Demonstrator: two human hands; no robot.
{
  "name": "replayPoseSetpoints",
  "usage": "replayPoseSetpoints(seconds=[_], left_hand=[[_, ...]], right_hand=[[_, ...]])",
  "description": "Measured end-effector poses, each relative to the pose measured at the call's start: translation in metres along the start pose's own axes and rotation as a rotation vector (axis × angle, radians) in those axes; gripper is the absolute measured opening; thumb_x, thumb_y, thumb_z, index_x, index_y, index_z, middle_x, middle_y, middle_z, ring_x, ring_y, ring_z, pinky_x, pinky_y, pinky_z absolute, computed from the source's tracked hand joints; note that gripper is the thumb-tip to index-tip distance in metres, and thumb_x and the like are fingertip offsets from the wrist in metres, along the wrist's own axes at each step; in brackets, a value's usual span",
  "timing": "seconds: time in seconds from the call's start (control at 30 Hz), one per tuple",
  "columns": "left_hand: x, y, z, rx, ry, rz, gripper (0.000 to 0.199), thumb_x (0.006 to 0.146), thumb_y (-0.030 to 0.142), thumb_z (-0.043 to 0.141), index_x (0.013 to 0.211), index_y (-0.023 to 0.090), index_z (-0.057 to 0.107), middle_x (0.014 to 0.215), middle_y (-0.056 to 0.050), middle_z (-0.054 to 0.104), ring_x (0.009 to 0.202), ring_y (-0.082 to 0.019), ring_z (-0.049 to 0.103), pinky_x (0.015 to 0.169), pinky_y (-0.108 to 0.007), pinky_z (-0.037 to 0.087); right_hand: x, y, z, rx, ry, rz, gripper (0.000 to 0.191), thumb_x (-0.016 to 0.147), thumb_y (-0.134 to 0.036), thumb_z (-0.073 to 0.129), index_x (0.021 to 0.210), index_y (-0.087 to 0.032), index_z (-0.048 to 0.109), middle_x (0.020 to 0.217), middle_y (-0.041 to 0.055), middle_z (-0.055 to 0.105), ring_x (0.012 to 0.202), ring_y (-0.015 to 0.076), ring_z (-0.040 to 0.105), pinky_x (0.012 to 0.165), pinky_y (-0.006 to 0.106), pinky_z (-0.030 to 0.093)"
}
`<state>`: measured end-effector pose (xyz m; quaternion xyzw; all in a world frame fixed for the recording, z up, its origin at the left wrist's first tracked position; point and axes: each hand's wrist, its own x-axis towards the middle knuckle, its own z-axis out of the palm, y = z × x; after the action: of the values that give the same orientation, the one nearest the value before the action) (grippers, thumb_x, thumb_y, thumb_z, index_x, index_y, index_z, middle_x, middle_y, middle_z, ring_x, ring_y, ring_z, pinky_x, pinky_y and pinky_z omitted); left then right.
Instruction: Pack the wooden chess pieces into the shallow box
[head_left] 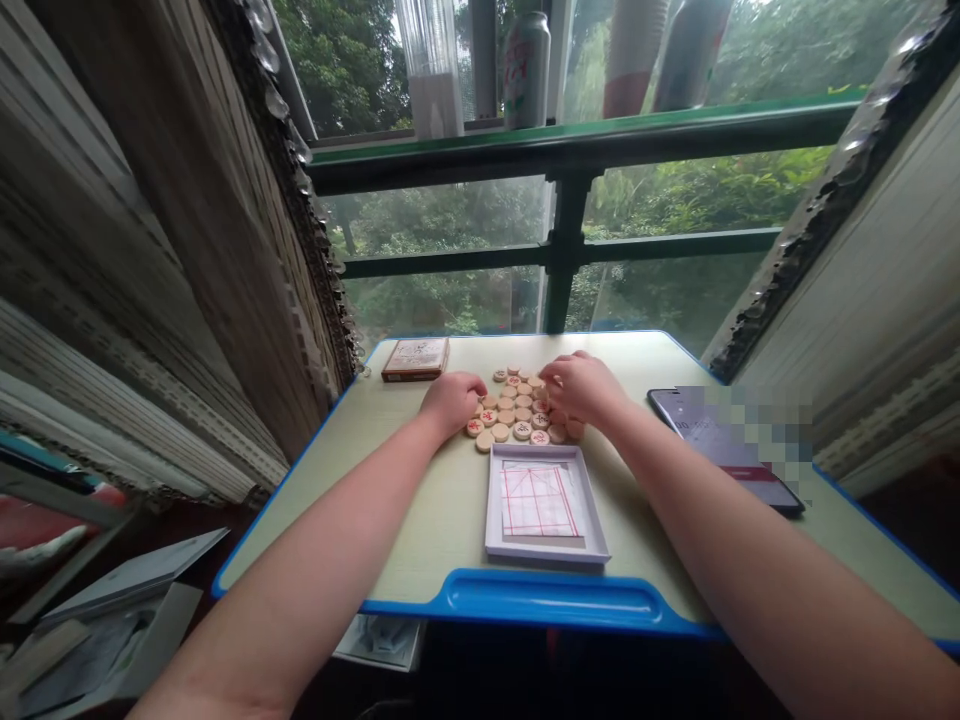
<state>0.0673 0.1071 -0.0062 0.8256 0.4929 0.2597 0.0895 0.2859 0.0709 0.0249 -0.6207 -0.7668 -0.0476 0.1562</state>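
Note:
Many round wooden Chinese chess pieces (523, 402) lie in a loose cluster on the table, some showing red or dark characters and others blank. My left hand (452, 402) rests at the cluster's left edge, its fingers loosely bent toward the pieces and partly hidden. On the right side, my right hand (583, 386) hangs over the outer pieces with fingers curved and somewhat apart; no piece shows gripped in either hand. Just in front of the pieces is a shallow white box tray (495, 540) holding a folded paper board (541, 498) with red lines.
A flat box lid (416, 358) lies at the table's back left. At right is a phone (727, 450), partly blurred out. The table (420, 500) has a blue rim with a front groove (555, 598). Cans (526, 70) and cups stand on the window ledge; curtains hang both sides.

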Motion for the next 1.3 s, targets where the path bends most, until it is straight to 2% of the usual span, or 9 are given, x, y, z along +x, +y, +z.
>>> replayPoseSetpoints(seconds=[0.1,0.27,0.33,0.43,0.57,0.77,0.97,1.1,1.3], left_hand=[[-0.001,0.001,0.0,-0.013,-0.002,0.035,0.033,0.07,0.01,0.04,0.077,0.018,0.071,0.085,-0.003,0.071,0.083,-0.016,0.062,0.08,-0.026,0.048],[-0.002,0.003,0.002,-0.014,-0.016,0.078,0.032,0.072,0.011,0.04,0.078,0.017,0.071,0.085,-0.004,0.071,0.082,-0.016,0.062,0.08,-0.027,0.048],[-0.002,0.003,0.002,-0.012,-0.019,0.088,0.032,0.072,0.01,0.04,0.077,0.017,0.071,0.084,-0.004,0.07,0.081,-0.016,0.062,0.08,-0.026,0.048],[-0.002,0.003,0.001,0.003,-0.017,0.088,0.032,0.073,0.01,0.04,0.077,0.018,0.071,0.084,-0.003,0.07,0.082,-0.016,0.062,0.081,-0.026,0.048],[-0.002,0.004,0.0,0.008,-0.022,0.083,0.033,0.071,0.01,0.04,0.078,0.017,0.071,0.084,-0.003,0.07,0.082,-0.016,0.062,0.079,-0.026,0.048],[-0.003,0.004,-0.002,0.033,-0.019,0.057,0.033,0.07,0.01,0.04,0.076,0.017,0.071,0.084,-0.004,0.07,0.081,-0.017,0.062,0.079,-0.027,0.048],[-0.002,0.005,-0.003,0.044,-0.025,0.026,0.032,0.071,0.01,0.041,0.077,0.018,0.071,0.085,-0.003,0.071,0.083,-0.017,0.061,0.081,-0.027,0.047],[-0.001,0.006,-0.005,0.055,0.047,0.036,0.03,0.072,0.011,0.041,0.079,0.017,0.071,0.087,-0.005,0.07,0.086,-0.018,0.06,0.083,-0.029,0.046],[0.0,0.005,-0.006,0.113,0.096,0.071,0.028,0.073,0.01,0.043,0.076,0.017,0.07,0.084,-0.005,0.07,0.087,-0.02,0.056,0.086,-0.033,0.044]], right_hand=[[-0.001,0.009,-0.014,0.075,-0.011,0.093,0.028,0.078,-0.025,0.048,0.09,-0.021,0.073,0.093,0.0044,0.07,0.083,0.0184,0.058,0.068,0.026,0.041],[-0.004,0.008,-0.022,0.103,-0.294,0.144,0.023,0.072,-0.038,0.057,0.08,-0.023,0.072,0.078,0.0029,0.07,0.066,0.016,0.058,0.053,0.024,0.037],[-0.005,0.002,-0.02,0.078,-0.342,0.126,0.028,0.071,-0.045,0.058,0.081,-0.023,0.072,0.076,0.0035,0.07,0.064,0.0164,0.058,0.051,0.025,0.036],[-0.006,-0.01,-0.017,0.013,-0.342,0.127,0.034,0.07,-0.05,0.058,0.086,-0.025,0.072,0.082,0.0048,0.071,0.066,0.0177,0.059,0.051,0.025,0.035],[-0.006,-0.019,-0.015,-0.01,-0.345,0.163,0.03,0.07,-0.044,0.057,0.09,-0.026,0.071,0.085,0.0047,0.07,0.068,0.0184,0.059,0.052,0.026,0.035],[-0.006,-0.02,-0.014,0.008,-0.33,0.224,0.033,0.071,-0.051,0.054,0.082,-0.024,0.07,0.079,0.0054,0.07,0.066,0.0184,0.059,0.052,0.026,0.035],[-0.006,-0.019,-0.01,0.007,-0.258,0.244,0.026,0.072,-0.038,0.053,0.084,-0.024,0.072,0.081,0.0051,0.07,0.066,0.0181,0.059,0.049,0.025,0.033],[-0.011,-0.03,-0.021,0.082,-0.208,0.038,0.026,0.075,-0.037,0.056,0.092,-0.026,0.073,0.081,0.0027,0.07,0.065,0.0153,0.058,0.052,0.024,0.035],[-0.034,-0.069,-0.045,0.059,-0.33,-0.301,0.023,0.072,-0.031,0.06,0.09,-0.031,0.074,0.074,0.0016,0.069,0.06,0.0149,0.057,0.053,0.025,0.034]])
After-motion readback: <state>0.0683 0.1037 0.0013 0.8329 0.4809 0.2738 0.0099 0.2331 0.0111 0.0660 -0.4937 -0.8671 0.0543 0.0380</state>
